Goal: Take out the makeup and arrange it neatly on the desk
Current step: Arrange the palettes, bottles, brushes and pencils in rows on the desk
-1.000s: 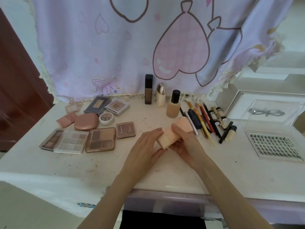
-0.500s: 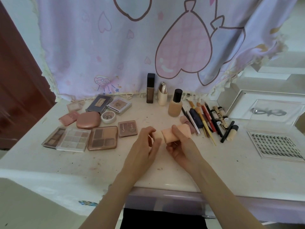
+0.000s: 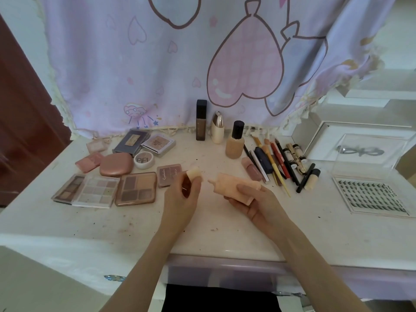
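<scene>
From the head camera I see both hands raised just above the desk, a little apart from each other. The left hand pinches a small pale cap between thumb and fingertips, cap end up. The right hand is curled under and around a peach tube, thumb laid on top, with the tube's bare nozzle pointing left toward the cap (the two parts are not touching).

On the desk to my left lie three eyeshadow palettes side by side, with a rose compact and a white round pot behind them, and a small pink blush pan just beyond the left hand. At the back stand a dark rectangular bottle, a cream bottle with a metallic top and a foundation bottle. To the right, pencils and brushes lie in a rough row, near a lash tray and a clear box.
</scene>
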Tool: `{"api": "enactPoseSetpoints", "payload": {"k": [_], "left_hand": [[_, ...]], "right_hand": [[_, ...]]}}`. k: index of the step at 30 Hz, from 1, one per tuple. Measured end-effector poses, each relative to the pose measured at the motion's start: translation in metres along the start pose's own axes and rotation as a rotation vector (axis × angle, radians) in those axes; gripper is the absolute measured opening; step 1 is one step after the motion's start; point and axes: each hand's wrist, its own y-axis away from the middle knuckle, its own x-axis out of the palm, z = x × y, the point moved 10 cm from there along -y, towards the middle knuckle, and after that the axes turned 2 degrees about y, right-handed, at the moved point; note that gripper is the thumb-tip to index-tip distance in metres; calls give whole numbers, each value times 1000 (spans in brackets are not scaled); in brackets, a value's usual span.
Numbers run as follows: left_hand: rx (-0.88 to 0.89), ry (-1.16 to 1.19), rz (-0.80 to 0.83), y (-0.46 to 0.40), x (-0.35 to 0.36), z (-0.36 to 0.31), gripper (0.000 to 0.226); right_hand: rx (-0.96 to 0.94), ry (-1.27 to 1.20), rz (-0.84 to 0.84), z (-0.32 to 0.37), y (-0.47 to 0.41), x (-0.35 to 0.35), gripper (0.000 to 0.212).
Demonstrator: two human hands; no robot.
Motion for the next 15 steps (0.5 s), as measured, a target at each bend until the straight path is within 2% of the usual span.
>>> {"api": "enactPoseSetpoints", "payload": {"k": [3, 5, 8, 12, 15], "left_hand": [[8, -43, -122, 1, -11, -3, 12], [10, -75, -127, -3, -11, -5, 17], [-16, -242, -56, -21, -6, -3, 12], [-118, -529, 65, -50, 1, 16, 28], [-212, -573, 141, -67, 8, 27, 30]], "right_hand": [[-29, -52, -69, 1, -4, -6, 26], [-62, -40, -122, 4, -10, -4, 32], [-94, -6, -224, 7, -21, 3, 54], [-57, 17, -391, 4, -43, 9, 47], [-61, 183, -497, 9, -56, 13, 48]]}}
